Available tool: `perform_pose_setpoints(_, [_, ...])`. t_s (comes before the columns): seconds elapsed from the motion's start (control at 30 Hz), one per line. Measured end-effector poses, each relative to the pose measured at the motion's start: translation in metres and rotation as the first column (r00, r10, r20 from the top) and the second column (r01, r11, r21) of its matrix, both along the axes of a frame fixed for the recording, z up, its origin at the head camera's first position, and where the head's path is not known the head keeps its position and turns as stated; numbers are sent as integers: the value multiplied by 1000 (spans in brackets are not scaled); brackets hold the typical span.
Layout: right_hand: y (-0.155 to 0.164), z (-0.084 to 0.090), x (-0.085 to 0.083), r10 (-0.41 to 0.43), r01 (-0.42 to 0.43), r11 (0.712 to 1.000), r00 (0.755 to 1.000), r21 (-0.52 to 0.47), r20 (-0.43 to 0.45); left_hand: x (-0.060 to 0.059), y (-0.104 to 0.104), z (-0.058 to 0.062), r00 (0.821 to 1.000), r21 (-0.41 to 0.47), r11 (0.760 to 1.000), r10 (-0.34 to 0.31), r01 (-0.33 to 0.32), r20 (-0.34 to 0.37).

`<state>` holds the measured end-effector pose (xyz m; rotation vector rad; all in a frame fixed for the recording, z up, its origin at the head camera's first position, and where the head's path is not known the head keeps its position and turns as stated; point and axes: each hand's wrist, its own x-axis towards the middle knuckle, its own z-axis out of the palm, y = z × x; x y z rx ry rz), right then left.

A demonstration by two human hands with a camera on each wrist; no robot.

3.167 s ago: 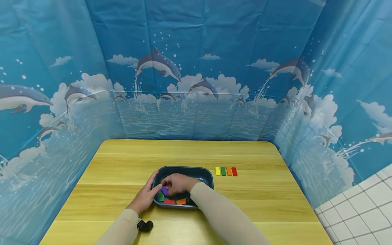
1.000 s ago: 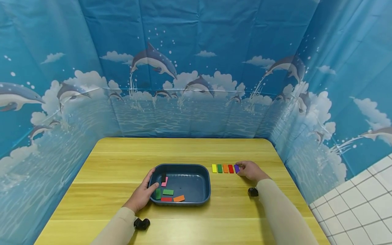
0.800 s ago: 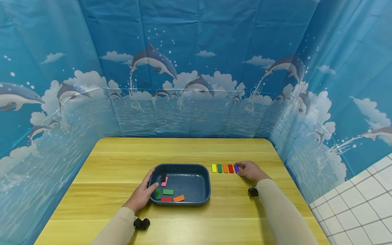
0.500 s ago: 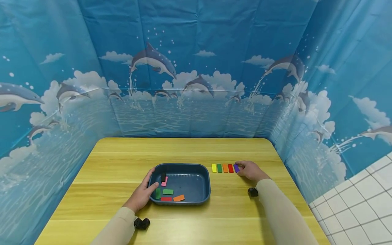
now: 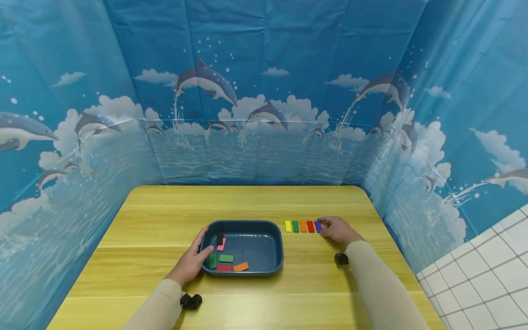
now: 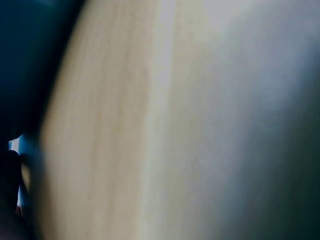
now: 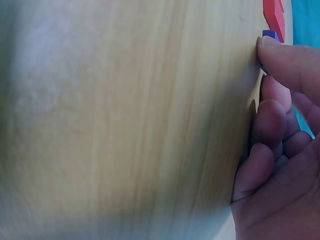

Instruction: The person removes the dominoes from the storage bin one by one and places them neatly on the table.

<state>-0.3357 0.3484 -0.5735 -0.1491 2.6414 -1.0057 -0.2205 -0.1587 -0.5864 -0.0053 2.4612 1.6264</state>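
At the right of the table my right hand (image 5: 338,230) pinches a small flat purple block (image 5: 318,226) between thumb and fingers. This block is the right end of a row with a yellow block (image 5: 288,226), a green block (image 5: 295,226), an orange block (image 5: 303,226) and a red block (image 5: 310,226). In the right wrist view the thumb (image 7: 280,57) covers most of the purple block. My left hand (image 5: 191,259) grips the left side of a dark blue tray (image 5: 247,274), thumb over the rim. The left wrist view is blurred, mostly table.
Inside the tray lie several blocks: a black block (image 5: 220,239), a pink block (image 5: 222,245), a green block (image 5: 226,258), a red block (image 5: 224,268) and an orange block (image 5: 241,266). Behind the wooden table (image 5: 165,201) hangs a dolphin-print curtain (image 5: 255,151).
About three seconds ago my right hand was in the tray at the purple block; it has since carried it right to the row's end. Over the last second both hands stay put.
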Motion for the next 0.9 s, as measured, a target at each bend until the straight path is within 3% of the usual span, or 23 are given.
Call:
perform_pose_setpoints(0.43, [2, 5, 4, -11, 11, 1000, 999, -6, 31, 3, -2, -4, 1000, 2, 1000, 5, -5, 12])
perform_pose_setpoints(0.63, [-14, 34, 2, -49, 48, 998, 998, -27, -48, 2, -4, 0, 1000, -13, 1000, -6, 6, 1])
perform_pose_setpoints(0.77, [-55, 64, 4, 42, -48, 998, 991, -46, -124, 0, -4, 2, 1000, -27, 1000, -14, 13, -9])
perform_pose_setpoints(0.9, [-111, 82, 15, 197, -198, 980, 966, 8, -165, -1, -2, 1, 1000, -25, 1000, -19, 19, -7])
